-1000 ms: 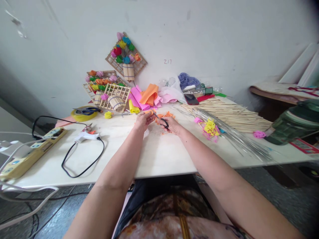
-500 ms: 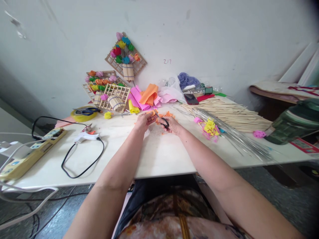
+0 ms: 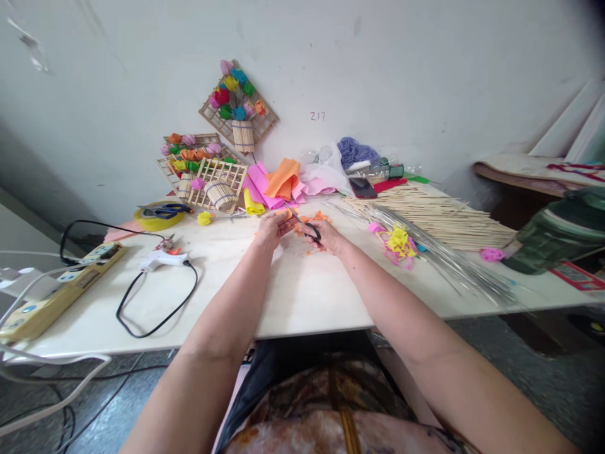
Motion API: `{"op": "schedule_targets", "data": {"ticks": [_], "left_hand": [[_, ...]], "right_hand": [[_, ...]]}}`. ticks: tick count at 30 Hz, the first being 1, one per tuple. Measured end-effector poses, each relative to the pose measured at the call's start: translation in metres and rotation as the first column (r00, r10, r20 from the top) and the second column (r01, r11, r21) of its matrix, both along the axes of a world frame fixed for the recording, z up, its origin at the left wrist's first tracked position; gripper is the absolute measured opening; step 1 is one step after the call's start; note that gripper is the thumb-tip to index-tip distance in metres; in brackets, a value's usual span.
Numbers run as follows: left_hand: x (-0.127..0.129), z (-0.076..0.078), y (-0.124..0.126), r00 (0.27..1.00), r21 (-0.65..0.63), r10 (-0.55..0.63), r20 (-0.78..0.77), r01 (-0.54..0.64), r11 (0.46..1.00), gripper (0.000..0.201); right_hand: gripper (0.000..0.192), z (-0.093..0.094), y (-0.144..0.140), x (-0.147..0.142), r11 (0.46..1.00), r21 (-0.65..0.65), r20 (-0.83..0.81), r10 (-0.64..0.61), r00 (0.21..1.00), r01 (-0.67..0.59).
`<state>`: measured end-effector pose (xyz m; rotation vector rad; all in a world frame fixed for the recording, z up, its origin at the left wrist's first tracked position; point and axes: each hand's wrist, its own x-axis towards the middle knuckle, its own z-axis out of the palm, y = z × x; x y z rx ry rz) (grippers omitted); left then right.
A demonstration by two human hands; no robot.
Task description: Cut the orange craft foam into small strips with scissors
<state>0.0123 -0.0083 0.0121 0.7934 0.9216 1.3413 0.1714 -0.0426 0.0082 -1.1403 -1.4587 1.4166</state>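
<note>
Both forearms reach out over the white table [image 3: 302,302] and meet near its far side. The right hand [image 3: 328,238] is closed around the black handles of a pair of scissors [image 3: 305,227], whose blades slant up and left toward the left hand [image 3: 271,228] — that hand pinches a small orange paper piece [image 3: 285,215] between its fingertips, right at the blade tips. Orange scraps [image 3: 316,219] lie scattered just beyond and between the two hands. Well to the left of the left hand rest a white glue gun [image 3: 161,258] with its looping black cord and, further out, a yellow power strip [image 3: 51,292]. To the right of the right hand sit yellow and pink paper flowers [image 3: 398,242] beside a spread of wooden sticks [image 3: 439,217]. Beyond the hands, folded pink and orange sheets [image 3: 276,183] pile up before stick lattice frames [image 3: 215,173] leaning on the wall.
</note>
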Motion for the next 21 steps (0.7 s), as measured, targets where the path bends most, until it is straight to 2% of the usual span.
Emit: {"op": "schedule_targets", "data": {"ticks": [5,12,21], "left_hand": [[-0.0015,-0.0020,0.0017,1.000,0.016,0.003,-0.011,-0.002,1.000,0.010],[-0.0044,-0.0026,0.0031,0.998,0.005,-0.056,-0.037,0.056,0.998,0.008],[-0.0018,-0.0046,0.0060,0.999,0.013,0.033,0.014,-0.033,0.999,0.008]], "right_hand": [[0.028,-0.0001,0.0003,0.0004,1.000,-0.003,0.009,0.004,1.000,-0.003],[0.031,-0.0007,0.0008,0.0007,1.000,0.004,0.003,-0.013,1.000,0.013],[0.031,-0.0027,0.0017,0.0006,1.000,-0.010,-0.010,0.002,1.000,-0.002]]}}
